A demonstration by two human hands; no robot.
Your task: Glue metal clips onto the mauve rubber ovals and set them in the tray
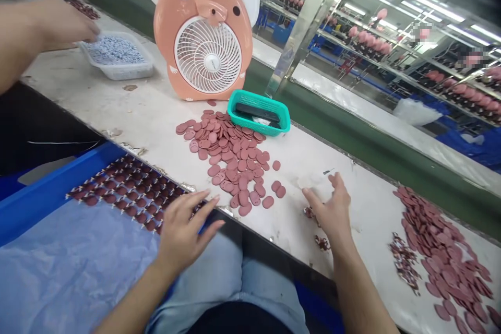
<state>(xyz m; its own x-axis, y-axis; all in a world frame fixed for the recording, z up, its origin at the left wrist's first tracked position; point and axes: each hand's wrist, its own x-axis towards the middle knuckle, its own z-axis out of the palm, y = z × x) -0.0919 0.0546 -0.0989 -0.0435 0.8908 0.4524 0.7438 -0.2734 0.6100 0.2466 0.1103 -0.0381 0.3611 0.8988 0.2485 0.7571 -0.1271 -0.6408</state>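
Observation:
My left hand point(187, 228) is over the front edge of the table, fingers spread, with nothing visible in it. Just beyond its fingertips lies a heap of flat reddish-pink oval discs point(235, 159), some with small holes. Below and left of that hand, neat rows of dark red discs with small pale ends point(135, 193) rest on a blue sheet. Above the tabletop, my right hand point(332, 206) has its thumb and fingers apart, and I see nothing held. Small shiny copper-brown pieces point(322, 243) lie close beside its wrist.
A pig-shaped fan point(203, 31) stands behind the discs, beside a green basket point(258, 109) holding a dark object. At right are more oval discs point(442, 250) and shiny pieces point(405, 261). Another person's hand point(58, 23) reaches near a tub point(125, 70) of bluish-white bits.

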